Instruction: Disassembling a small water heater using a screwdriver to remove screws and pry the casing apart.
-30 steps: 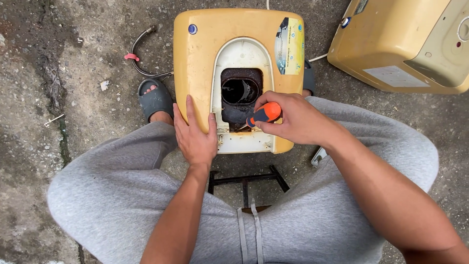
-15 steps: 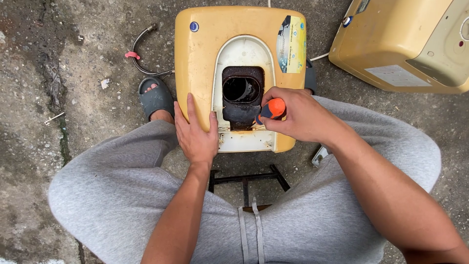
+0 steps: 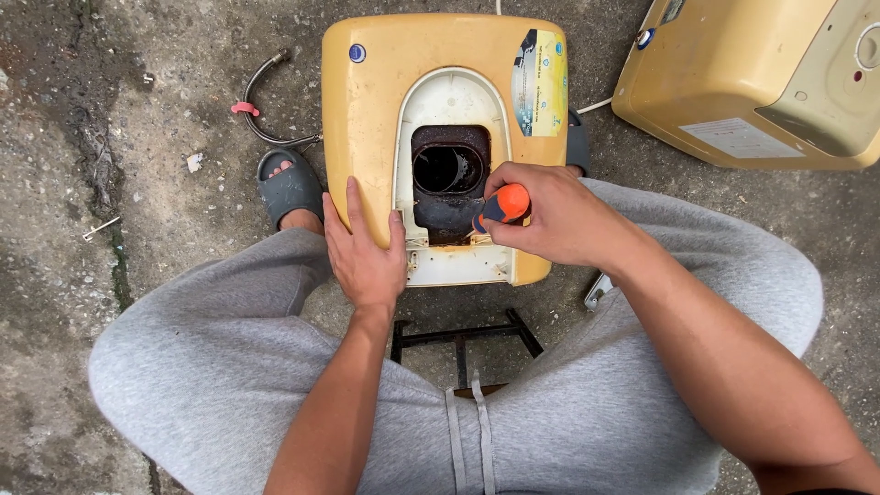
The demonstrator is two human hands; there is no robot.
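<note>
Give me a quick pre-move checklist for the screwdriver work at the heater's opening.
1. Left hand flat on yellow water heater, bracing it: ok.
2. Right hand gripping orange-handled screwdriver: ok.
3. Screwdriver tip seated on a screw: cannot tell, hidden.
4. Round opening in white panel unobstructed: ok.
5. Heater steady between knees: cannot tell.
6. Braided hose away from hands: ok.
</note>
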